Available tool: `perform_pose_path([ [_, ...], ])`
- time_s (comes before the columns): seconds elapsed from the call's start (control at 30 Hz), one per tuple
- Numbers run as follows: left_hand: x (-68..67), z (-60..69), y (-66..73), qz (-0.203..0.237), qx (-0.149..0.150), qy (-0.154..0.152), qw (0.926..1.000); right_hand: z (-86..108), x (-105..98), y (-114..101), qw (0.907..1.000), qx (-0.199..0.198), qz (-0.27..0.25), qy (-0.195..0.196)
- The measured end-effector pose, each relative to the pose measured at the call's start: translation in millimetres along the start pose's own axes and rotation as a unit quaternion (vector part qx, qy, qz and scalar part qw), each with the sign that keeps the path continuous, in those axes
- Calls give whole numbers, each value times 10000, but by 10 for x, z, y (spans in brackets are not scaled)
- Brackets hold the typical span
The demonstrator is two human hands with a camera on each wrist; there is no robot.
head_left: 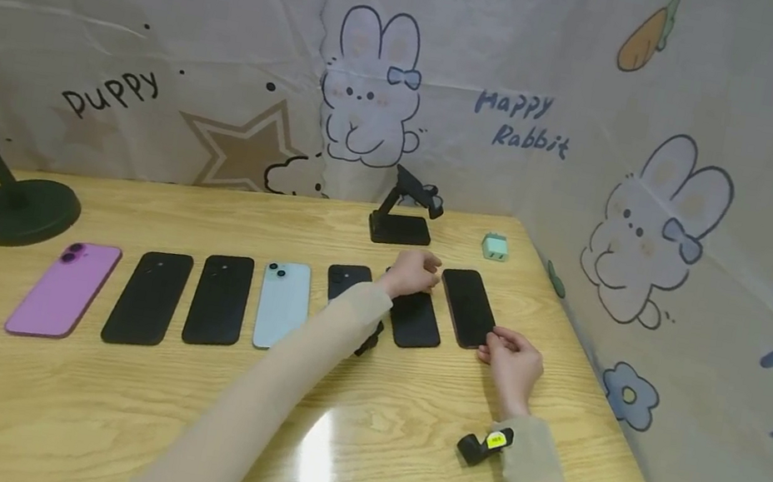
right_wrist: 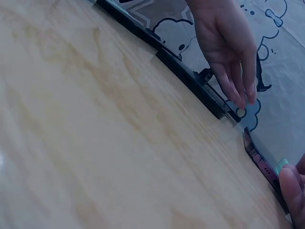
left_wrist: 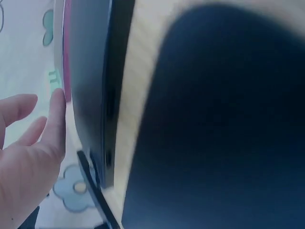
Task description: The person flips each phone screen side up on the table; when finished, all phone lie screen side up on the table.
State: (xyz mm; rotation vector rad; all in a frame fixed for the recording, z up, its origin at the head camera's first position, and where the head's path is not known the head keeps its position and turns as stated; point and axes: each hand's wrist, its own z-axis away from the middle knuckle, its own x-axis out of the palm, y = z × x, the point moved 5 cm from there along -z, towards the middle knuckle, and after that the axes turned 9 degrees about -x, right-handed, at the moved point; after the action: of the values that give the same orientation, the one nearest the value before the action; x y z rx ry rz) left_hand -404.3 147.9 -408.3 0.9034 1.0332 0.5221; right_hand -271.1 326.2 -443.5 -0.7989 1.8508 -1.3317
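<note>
My right hand [head_left: 512, 366] pinches the lower right corner of a black-screened smartphone [head_left: 468, 309] at the right end of a row; its reddish-purple side [right_wrist: 261, 163] shows in the right wrist view. My left hand [head_left: 413, 272] is over the upper end of the neighbouring dark smartphone [head_left: 417, 319], holding nothing, its fingers loosely extended. That hand and sleeve partly cover another black smartphone [head_left: 348, 275]. Further left lie a pale blue smartphone [head_left: 283, 305], two black smartphones [head_left: 218, 300] [head_left: 147, 298] and a purple smartphone [head_left: 63, 291].
Behind the row stand a black phone stand [head_left: 400, 226] and a mint-green charger plug [head_left: 495, 246]. A dark green round-based stand [head_left: 23, 211] is at the back left. Printed cloth [head_left: 251, 43] hangs behind and to the right of the wooden table [head_left: 101, 415].
</note>
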Motion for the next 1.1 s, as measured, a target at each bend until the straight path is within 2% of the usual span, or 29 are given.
perform_pose_path([
  [0.1, -146, 28, -31, 152, 22, 70, 9999, -20, -6, -11, 9997, -143, -196, 84],
  [0.17, -246, 58, -73, 58, -1, 194, 9998, -28, -7, -25, 9995, -232, -188, 100],
  [0.27, -363, 94, -162, -111, -156, 336, 9993, -11, 30, -58, 9996, -237, 62, -164],
  [0.33, -404, 106, -229, -236, -281, 360, 9987, 37, 84, -99, 9981, -213, 320, -491],
  [0.5, -450, 112, -338, -423, -513, 242, 9975, 223, 311, -230, 9875, -112, 711, -1402],
  [0.63, -454, 133, -357, -582, -540, 101, 9968, 355, 484, -314, 9751, 75, 1145, -1896],
  [0.73, -451, 155, -362, -602, -513, 31, 9969, 418, 565, -352, 9676, 149, 1498, -2025],
  [0.87, -453, 174, -399, -607, -563, 39, 9966, 466, 622, -364, 9643, 248, 1638, -2065],
  [1.1, -503, 192, -430, -733, -533, 201, 9957, 471, 718, -346, 9557, -27, 2101, -2060],
])
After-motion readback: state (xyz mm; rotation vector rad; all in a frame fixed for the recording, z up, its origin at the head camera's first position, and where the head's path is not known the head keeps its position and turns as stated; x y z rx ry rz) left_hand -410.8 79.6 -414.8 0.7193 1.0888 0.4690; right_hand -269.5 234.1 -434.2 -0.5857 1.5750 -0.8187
